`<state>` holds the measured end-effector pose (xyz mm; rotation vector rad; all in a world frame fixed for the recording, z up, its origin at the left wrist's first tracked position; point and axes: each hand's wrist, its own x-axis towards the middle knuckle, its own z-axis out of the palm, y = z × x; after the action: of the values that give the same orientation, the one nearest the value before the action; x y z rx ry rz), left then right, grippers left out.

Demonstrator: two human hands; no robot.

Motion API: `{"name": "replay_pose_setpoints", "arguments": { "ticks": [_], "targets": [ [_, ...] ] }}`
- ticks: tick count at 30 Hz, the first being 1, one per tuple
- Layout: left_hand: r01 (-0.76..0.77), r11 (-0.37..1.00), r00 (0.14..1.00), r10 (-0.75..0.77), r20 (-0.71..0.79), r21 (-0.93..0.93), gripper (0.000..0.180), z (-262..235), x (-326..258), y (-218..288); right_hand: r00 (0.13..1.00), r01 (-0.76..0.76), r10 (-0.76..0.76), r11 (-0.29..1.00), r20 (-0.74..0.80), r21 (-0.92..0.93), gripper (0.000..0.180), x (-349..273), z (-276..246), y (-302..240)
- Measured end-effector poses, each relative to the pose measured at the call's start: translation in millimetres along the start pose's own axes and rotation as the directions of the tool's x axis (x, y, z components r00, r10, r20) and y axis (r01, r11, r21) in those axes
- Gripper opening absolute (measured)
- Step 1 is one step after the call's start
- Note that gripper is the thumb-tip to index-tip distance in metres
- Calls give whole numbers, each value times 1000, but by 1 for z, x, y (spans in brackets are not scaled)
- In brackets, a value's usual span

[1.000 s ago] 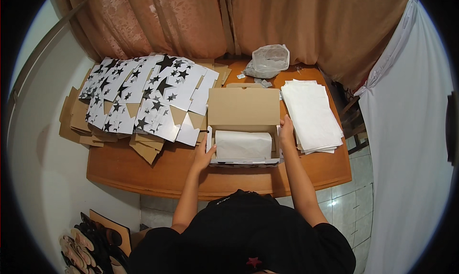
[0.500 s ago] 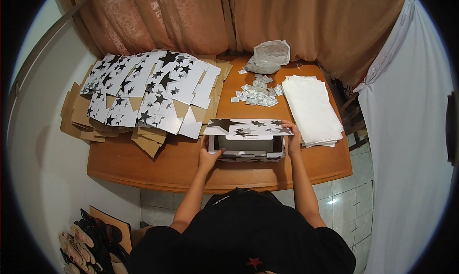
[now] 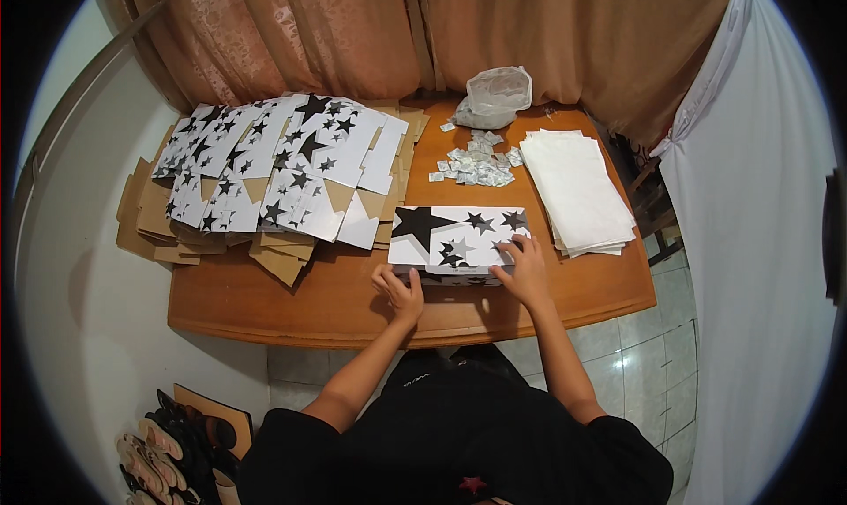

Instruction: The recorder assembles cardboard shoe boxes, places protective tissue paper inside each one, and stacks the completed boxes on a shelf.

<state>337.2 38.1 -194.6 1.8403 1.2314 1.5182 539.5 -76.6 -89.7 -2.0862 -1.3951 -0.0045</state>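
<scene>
So we've got a closed cardboard box sitting near the front edge of the wooden table, right in front of us. The lid is white with black and grey stars scattered over it, one big black star at the left end and smaller ones toward the right. The front wall looks white too, with a dark strip along the bottom, though it's mostly in shadow.

Our left hand is at the box's front left corner, fingers curled loosely and touching the front wall. Our right hand lies flat on the lid's right front corner, fingers spread and pressing down on it. Neither hand is actually gripping anything.

To the left there's a big fanned-out heap of flat box blanks, same star print, with brown cardboard backs poking out underneath. Behind the box is a scatter of small silvery sachets and a crumpled clear plastic bag. Just beside the box on the right sits a stack of white paper sheets.
</scene>
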Motion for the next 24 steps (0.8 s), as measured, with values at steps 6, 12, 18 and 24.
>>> {"name": "replay_pose_setpoints", "arguments": {
  "ticks": [6, 12, 18, 24],
  "targets": [
    [-474, 847, 837, 349, 422, 242, 49, -6, -25, 36, 997, 52, -56, 996, -49, -68, 44, -7, 6, 0],
    [-422, 848, 843, 238, 482, 321, 47, 17, -26, 46, 970, 164, -170, 985, -174, -48, 37, 2, 9, 13],
    [-391, 891, 820, 223, 527, 232, 52, 18, -41, 72, 979, 152, -154, 988, -131, -30, 37, 13, -2, 33],
    [-379, 870, 819, 155, 553, 317, 59, 24, -52, 71, 951, 262, -279, 956, -133, -128, 39, 9, 15, 52]
  ]
}}
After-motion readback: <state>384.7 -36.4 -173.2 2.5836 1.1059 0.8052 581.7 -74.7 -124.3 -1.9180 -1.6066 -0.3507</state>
